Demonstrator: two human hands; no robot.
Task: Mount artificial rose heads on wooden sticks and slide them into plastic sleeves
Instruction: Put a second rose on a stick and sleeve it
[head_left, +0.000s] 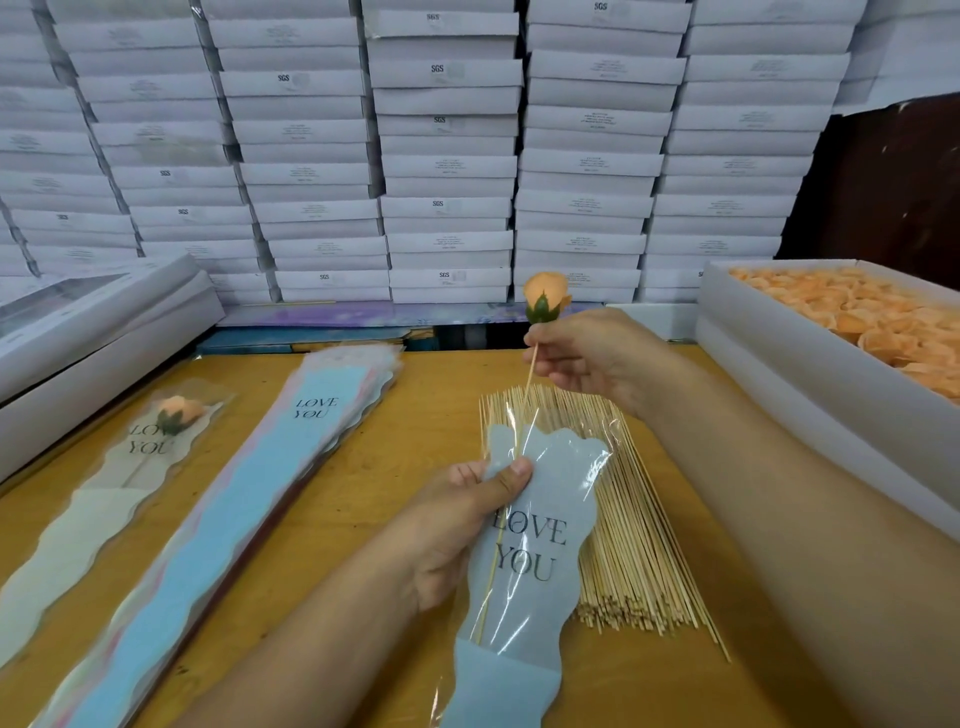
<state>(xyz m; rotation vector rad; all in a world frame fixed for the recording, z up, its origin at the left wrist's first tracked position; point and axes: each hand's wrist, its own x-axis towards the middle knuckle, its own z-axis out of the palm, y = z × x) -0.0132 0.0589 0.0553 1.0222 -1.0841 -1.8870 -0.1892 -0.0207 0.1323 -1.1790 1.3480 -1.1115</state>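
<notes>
Centrally, the right hand (587, 358) pinches one stick (524, 410) just under its single peach rose (544, 297), the stick's lower part already inside a blue sleeve (530, 566) that the left hand (457, 525) grips near its mouth. Beneath lies a heap of sticks (639, 525), too many to count, reaching toward the box of roses (852, 317) at the right edge. Bare table (415, 431) shows between the heap and a stack of sleeves (249, 499) at left; one finished rose (130, 457) lies beyond, beside two boxes (93, 322) at upper left.
</notes>
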